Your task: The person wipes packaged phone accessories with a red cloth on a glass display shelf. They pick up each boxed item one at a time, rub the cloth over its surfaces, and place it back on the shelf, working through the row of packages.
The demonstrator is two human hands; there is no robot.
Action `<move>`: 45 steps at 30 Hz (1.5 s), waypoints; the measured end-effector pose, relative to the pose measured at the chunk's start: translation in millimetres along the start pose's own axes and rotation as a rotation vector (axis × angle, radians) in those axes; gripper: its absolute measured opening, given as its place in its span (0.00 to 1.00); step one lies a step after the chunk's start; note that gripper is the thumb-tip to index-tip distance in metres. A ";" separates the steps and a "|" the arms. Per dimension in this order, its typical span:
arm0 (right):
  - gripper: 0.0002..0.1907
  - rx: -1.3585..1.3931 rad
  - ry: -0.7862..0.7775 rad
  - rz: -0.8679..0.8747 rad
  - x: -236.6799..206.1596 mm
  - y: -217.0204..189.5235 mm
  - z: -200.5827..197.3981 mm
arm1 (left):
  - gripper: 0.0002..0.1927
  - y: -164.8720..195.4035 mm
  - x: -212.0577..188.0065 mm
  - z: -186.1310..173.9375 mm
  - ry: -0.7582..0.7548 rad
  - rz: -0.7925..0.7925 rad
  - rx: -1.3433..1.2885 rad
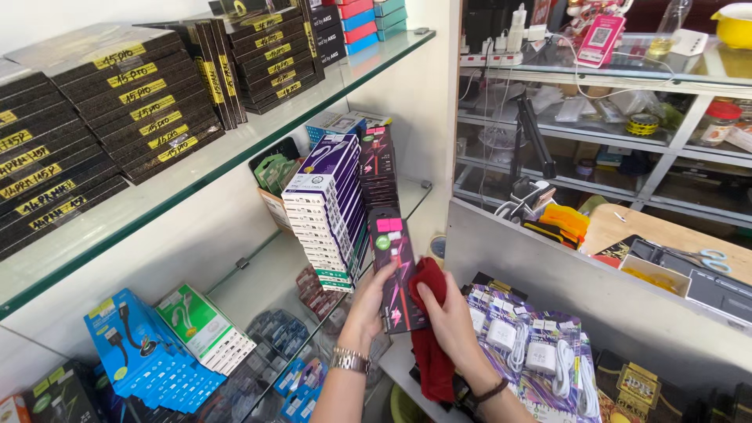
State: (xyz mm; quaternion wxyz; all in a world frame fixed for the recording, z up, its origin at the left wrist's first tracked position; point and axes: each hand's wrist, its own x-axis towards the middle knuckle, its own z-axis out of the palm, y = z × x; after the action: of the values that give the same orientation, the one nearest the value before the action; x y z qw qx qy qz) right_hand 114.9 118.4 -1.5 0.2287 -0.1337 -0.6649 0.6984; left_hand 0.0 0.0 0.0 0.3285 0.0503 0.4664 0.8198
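Cable box in hand: black with pink top label, green dot, pink streak. Cloth: dark red. Stacked boxes: white edges, purple faces. Flat boxes on glass shelf: black, yellow labels. Low boxes: bright blue. Neighbouring boxes: green and white. Scissors: blue handles.

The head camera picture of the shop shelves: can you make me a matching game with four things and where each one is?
Things:
1. dark red cloth
2. tall black and pink box
3. silver metal wristwatch
4. flat black boxes with yellow labels

Places:
A. on the left wrist
B. stacked on the top glass shelf
C. in the right hand
D. held upright by the left hand

Right pairs: 1-C, 2-D, 3-A, 4-B
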 end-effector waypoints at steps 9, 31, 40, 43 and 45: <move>0.30 -0.802 0.028 -0.367 4.1 36.5 40.6 | 0.32 -63.0 -68.5 -10.4 0.192 -0.151 -0.021; 0.26 0.671 -0.201 0.348 -21.0 -7.2 73.2 | 0.14 -10.3 -149.9 -49.0 0.136 0.712 1.102; 0.31 0.299 -0.287 0.315 -39.4 42.1 108.4 | 0.22 13.9 -137.8 -91.0 0.529 0.660 0.481; 0.30 0.281 -0.496 0.422 -64.2 34.5 107.5 | 0.31 25.1 -120.6 -115.1 0.688 0.676 0.504; 0.36 0.368 -0.452 0.444 -70.9 26.0 114.7 | 0.33 26.4 -112.2 -127.7 0.679 0.756 0.589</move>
State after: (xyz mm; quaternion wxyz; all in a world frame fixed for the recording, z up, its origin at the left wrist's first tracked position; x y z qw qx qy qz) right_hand 116.0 -16.6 -26.4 -0.0611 -0.0735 -0.5165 0.8509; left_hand 24.8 -168.4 -25.3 -0.1822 0.0370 0.7035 0.6860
